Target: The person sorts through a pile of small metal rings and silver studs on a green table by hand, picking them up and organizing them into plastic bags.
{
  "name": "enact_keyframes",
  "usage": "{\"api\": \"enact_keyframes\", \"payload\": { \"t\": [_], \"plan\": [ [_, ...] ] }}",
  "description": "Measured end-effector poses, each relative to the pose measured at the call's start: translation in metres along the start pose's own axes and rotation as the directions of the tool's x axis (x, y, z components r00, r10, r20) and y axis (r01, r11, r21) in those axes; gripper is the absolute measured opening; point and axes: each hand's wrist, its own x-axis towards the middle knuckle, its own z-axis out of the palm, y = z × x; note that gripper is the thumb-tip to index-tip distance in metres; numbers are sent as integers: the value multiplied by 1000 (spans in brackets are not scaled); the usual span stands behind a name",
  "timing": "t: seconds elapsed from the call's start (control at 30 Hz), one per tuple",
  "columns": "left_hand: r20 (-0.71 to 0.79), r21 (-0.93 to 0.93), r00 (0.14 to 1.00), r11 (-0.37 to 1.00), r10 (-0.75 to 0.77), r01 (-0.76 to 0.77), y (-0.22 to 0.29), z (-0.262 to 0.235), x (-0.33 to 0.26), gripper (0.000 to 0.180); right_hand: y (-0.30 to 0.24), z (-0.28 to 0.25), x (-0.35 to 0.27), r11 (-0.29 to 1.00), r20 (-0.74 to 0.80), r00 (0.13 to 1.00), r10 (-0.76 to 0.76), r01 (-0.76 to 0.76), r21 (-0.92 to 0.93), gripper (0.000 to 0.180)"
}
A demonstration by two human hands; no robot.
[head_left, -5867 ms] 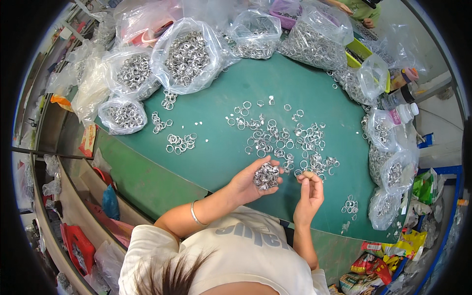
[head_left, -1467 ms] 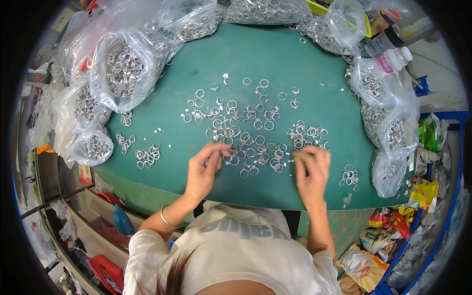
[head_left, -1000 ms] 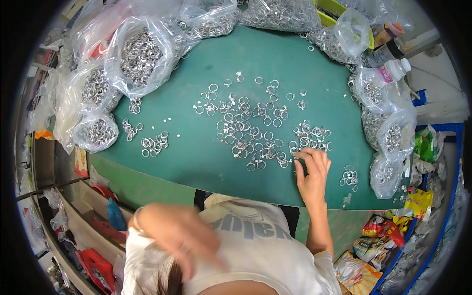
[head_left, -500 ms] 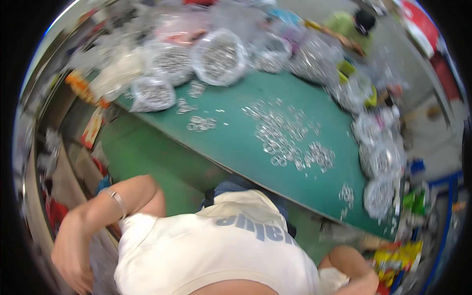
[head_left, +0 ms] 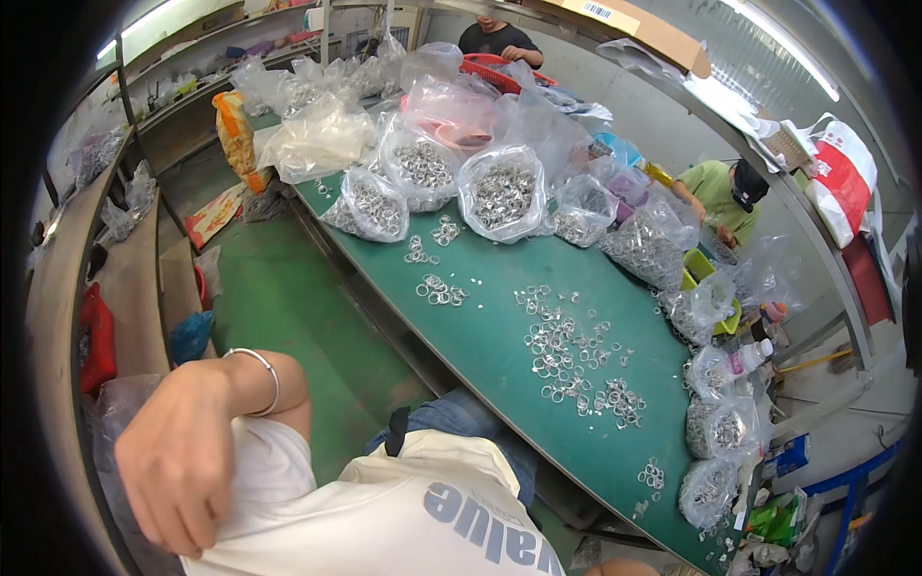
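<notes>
Your right hand, over the rings a second ago, is now out of view, so what it grips, if anything, cannot be told. Your left hand point(head_left: 182, 451), with a bangle point(head_left: 275, 379) at the wrist, has swung away too: it hangs beside your white shirt point(head_left: 384, 509), fingers loosely bent, its palm turned from view, so you cannot tell whether it holds something. The loose silver rings point(head_left: 549, 365) lie scattered across the green surface point(head_left: 615, 298), smaller clusters point(head_left: 444, 291) set apart, with clear bags point(head_left: 473, 213) of more rings along the far and right sides. With neither hand seen among them, your handling of the rings appears paused.
</notes>
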Motion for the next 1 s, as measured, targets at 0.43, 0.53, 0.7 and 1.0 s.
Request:
{"api": "enact_keyframes", "payload": {
  "t": [0.43, 0.53, 0.7, 1.0],
  "plan": [
    [-683, -476, -290, 709, -670, -520, -207, -52, -212, 33, 90, 30, -176, 276, -482, 2, 876, -822, 498, 20],
    [-695, -383, -282, 672, -661, -634, -232, -81, -248, 39, 101, 46, -197, 278, -567, -240, 788, -682, 676, 19],
    [-708, -321, -414, 783, -572, -532, -254, -126, -253, 42, 115, 50, -208, 203, -644, -446, 621, -702, 682, 12],
    [-937, -305, -307, 40, 166, 952, -275, -216, -313, 41, 120, 21, -237, -688, -930, -265, 255, -725, 18, 62]
  ]
}}
